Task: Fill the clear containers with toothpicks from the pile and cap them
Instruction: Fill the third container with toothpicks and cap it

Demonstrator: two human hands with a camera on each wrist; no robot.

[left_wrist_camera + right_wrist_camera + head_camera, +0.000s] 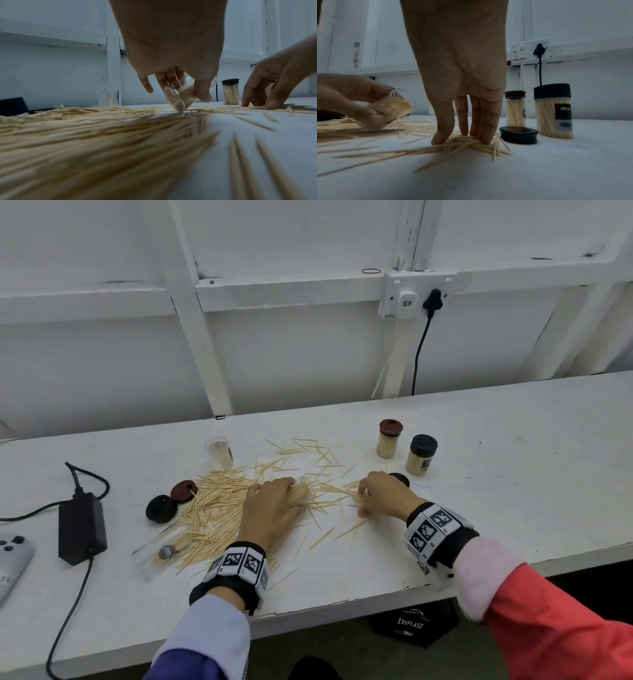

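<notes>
Looks like refilling: left hand (270,508) grips the tilted jar (303,491) (well filled); right hand (383,494), fingers together, presses loose toothpicks (453,147). Next should be pinching a bunch.

Pale lilac left sleeve (212,635); red right sleeve (555,621) with pink cuff; black wristbands (239,565) bearing black-and-white square markers.

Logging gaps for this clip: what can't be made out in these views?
Black-lidded jar label: blurred, right wrist view.
Grey device: cut off by head view's left edge.
Left hand grip on clear jar: fingertips hidden by the hand itself, head view.
</notes>
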